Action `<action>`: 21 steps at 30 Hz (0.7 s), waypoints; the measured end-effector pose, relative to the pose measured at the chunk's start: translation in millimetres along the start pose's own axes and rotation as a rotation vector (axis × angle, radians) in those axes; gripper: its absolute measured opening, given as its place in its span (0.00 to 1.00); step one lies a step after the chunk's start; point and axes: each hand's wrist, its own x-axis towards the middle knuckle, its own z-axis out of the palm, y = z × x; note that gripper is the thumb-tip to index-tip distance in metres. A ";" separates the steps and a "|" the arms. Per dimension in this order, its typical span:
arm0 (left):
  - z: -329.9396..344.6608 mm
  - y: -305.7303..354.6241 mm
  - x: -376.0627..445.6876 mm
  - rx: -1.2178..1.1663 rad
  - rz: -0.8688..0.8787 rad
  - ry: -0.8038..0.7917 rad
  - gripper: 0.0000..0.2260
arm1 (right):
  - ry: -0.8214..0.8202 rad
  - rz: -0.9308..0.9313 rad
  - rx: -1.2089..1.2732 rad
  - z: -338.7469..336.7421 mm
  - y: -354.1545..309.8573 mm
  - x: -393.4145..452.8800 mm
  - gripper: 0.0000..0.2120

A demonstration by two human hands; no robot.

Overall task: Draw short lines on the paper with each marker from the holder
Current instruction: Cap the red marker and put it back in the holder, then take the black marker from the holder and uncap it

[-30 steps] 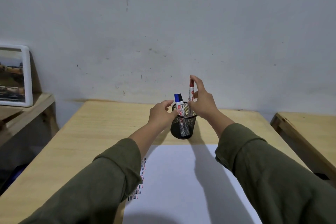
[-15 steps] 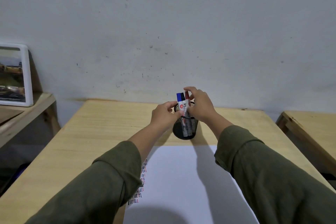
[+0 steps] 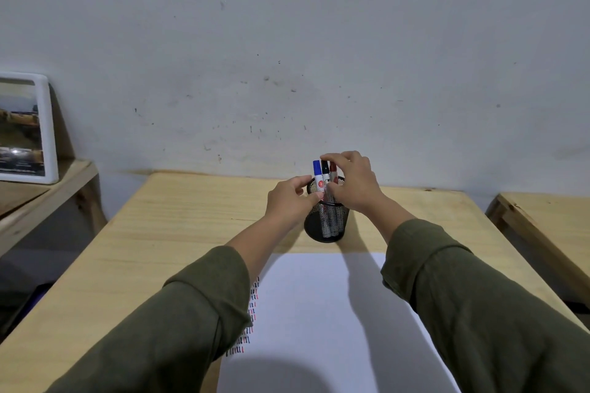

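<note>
Dim, soft light; shadows on paper [image 3: 319, 313]; wide-angle edge bending.

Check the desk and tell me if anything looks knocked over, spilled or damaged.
Nothing stands out. The mesh holder stands upright on the desk with the blue marker, black marker and red marker standing in it, caps up. The paper lies flat, its short lines in tidy rows along the left edge.

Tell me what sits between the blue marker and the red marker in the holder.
The black marker stands between the blue marker and the red marker in the holder, seen in the head view, right under the right hand.
</note>
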 end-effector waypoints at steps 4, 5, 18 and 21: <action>0.7 -2.0 -0.8 -0.011 -0.001 0.011 0.22 | 0.122 0.012 0.051 1.1 1.4 -9.4 0.23; 1.0 -2.4 -1.4 -0.005 0.001 0.019 0.22 | 0.158 0.008 0.067 1.8 1.3 -12.7 0.21; -4.6 10.7 -14.0 -0.045 0.069 0.168 0.19 | 0.293 0.043 0.575 -25.0 -25.1 -32.0 0.24; -14.6 27.9 -17.7 -0.143 0.149 0.228 0.15 | 0.376 -0.009 0.666 -44.1 -40.3 -31.9 0.23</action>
